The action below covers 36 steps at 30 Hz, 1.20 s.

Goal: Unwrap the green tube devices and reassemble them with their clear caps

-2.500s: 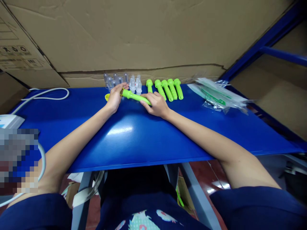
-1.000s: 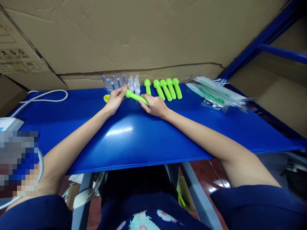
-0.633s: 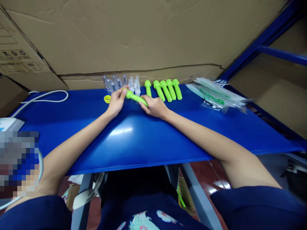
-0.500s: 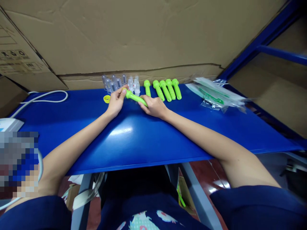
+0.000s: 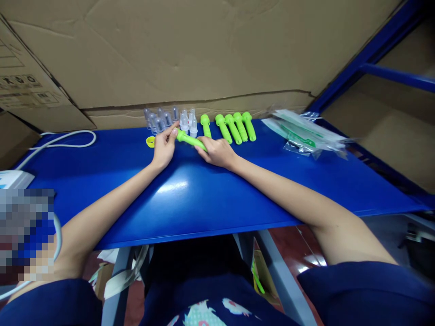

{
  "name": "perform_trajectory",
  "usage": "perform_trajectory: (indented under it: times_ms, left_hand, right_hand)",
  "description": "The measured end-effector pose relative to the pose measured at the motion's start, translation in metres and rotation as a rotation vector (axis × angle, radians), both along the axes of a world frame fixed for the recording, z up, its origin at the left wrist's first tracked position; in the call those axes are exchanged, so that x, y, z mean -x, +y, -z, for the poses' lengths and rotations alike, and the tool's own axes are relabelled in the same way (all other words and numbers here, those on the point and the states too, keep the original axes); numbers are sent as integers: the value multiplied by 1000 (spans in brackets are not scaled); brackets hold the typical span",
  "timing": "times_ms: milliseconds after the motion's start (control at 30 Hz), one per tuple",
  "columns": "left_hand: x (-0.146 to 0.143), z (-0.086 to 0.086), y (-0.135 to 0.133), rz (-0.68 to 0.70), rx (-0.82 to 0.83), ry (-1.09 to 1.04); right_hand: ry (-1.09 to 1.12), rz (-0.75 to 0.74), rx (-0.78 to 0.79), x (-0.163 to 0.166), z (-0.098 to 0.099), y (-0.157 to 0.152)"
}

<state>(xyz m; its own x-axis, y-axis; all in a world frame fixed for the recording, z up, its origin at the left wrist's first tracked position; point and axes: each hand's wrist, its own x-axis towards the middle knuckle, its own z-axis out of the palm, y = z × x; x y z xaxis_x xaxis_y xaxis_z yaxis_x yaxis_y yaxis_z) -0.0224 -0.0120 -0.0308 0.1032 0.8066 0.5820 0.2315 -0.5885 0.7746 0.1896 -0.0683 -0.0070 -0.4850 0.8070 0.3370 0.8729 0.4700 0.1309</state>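
Note:
A lime-green plastic tube (image 5: 190, 139) with a flared collar lies across between my hands, above the blue table. At its collar end, the thumb and fingers of my left hand (image 5: 164, 147) are closed; whether they hold a small part there is hidden. My right hand (image 5: 219, 151) wraps around the other end. Just left of my left hand is a yellow ring (image 5: 150, 142). Behind it stand several clear plastic caps (image 5: 159, 124) and white-based clear pieces (image 5: 193, 127). Past my right hand, one similar green tube (image 5: 205, 126) lies apart from a row of several more (image 5: 234, 127).
Plastic bags with green print (image 5: 306, 133) lie at the table's back right. A white cable (image 5: 79, 138) loops at the left, near a white device (image 5: 15, 179). Cardboard (image 5: 197, 54) walls the back, and a blue metal frame (image 5: 397, 77) rises at the right.
My hands keep the same hold on the green tube. The view has shifted slightly, and little else differs.

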Motion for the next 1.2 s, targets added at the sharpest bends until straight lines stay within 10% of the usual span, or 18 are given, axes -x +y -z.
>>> perform_trajectory:
  times_ms: [833,1200]
  left_hand:
    - [-11,7,-14,23,-44,-6]
    - [-2,10,3,99,-86,28]
  right_hand:
    - [124,-121,-128,-4,14,8]
    - [522,-314,160,-3,16,11]
